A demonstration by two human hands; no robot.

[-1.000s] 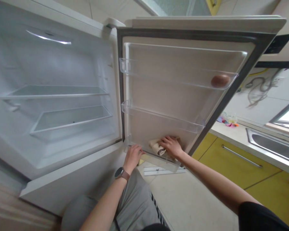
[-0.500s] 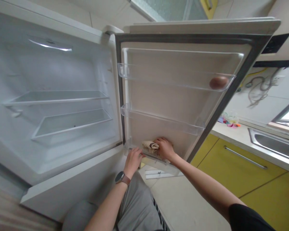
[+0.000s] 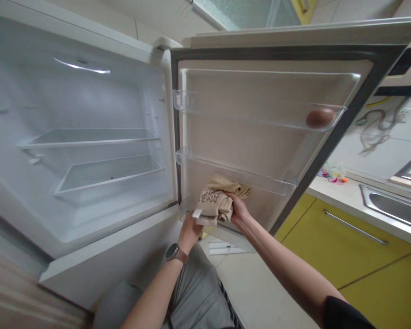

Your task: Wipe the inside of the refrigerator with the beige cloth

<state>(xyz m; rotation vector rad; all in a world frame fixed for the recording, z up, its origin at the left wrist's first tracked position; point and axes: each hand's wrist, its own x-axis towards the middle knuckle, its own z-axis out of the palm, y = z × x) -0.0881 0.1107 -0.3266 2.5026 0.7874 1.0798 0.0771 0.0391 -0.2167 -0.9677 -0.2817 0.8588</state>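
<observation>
A crumpled beige cloth [image 3: 214, 201] with dark markings and a white tag hangs just above the lowest rack of the open fridge door [image 3: 243, 151]. My right hand [image 3: 238, 208] grips its right side, the thumb on top. At its lower left, my left hand [image 3: 191, 228] is close against the cloth by the rack's edge. The cloth hides the left fingers, so I cannot tell what they grasp. A watch [image 3: 174, 251] is on my left wrist. Higher up, a round brownish thing [image 3: 320, 118] rests at the right end of the top door rack [image 3: 246, 112].
On the left are the fridge's inside and two glass shelves [image 3: 113, 169]. Yellow cabinets [image 3: 304, 219] and a counter with a sink [image 3: 393, 205] stand to the right. A white slatted piece [image 3: 228, 248] lies on the floor below the door.
My right hand has lifted the cloth off the lowest door rack and it has unfolded wider. The left hand has turned and its fingers have gone behind the cloth. The view has shifted slightly.
</observation>
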